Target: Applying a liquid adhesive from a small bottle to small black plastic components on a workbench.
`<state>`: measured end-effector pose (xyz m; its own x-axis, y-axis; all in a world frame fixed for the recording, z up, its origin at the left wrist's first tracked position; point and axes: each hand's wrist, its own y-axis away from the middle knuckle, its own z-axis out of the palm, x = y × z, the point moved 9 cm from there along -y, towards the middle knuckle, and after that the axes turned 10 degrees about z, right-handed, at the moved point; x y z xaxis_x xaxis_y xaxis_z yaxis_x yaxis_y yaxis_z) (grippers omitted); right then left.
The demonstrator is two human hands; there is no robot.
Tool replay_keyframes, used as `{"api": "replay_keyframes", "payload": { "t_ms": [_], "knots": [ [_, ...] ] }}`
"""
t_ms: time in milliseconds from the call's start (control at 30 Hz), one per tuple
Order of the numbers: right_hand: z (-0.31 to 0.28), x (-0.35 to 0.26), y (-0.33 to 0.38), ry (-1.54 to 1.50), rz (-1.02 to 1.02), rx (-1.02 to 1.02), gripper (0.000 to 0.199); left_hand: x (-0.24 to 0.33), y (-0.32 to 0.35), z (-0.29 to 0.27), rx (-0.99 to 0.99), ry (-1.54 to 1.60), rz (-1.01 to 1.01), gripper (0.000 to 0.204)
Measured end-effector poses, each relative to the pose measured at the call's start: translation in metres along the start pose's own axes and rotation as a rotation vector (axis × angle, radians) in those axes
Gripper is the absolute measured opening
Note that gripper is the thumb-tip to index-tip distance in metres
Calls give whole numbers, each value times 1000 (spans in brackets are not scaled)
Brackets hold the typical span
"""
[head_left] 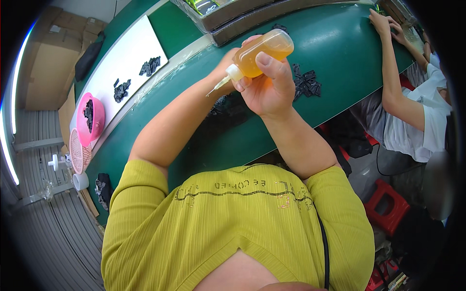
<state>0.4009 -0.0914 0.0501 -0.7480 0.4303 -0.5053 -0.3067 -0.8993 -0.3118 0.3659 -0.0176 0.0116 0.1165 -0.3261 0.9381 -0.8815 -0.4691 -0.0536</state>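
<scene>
A clear squeeze bottle [264, 52] of amber liquid is tilted above the green table, its white cap and thin needle tip pointing down to the left. My right hand [273, 92] is closed round it, with the thumb pressed on its side. Behind the bottle is my left hand [232, 56], mostly hidden. Its few visible fingers look curled near the bottle's upper side; what they hold is hidden. Small black strips [306, 83] lie in a pile just right of my right hand. More dark pieces [218, 105] show partly between my forearms.
On a white board [138, 48] at the left lie two piles of black pieces [150, 66]. A pink basin [98, 116] holds more, beside a pink basket [79, 150]. Trays [228, 24] line the far edge. A co-worker [412, 106] sits right, near a red stool [388, 206].
</scene>
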Motion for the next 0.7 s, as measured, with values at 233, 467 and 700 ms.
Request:
{"api": "replay_keyframes", "payload": {
  "t_ms": [233,467,700],
  "knots": [
    [-15,-11,0,-119,-44,80,31,14,-15,18,-68,-34,292,19],
    [-20,-16,-4,-140,8,175,32,-37,24,-80,187,149,-178,24],
    [-16,3,-20,-112,92,119,33,-63,68,-138,306,52,-185,15]
  ]
}}
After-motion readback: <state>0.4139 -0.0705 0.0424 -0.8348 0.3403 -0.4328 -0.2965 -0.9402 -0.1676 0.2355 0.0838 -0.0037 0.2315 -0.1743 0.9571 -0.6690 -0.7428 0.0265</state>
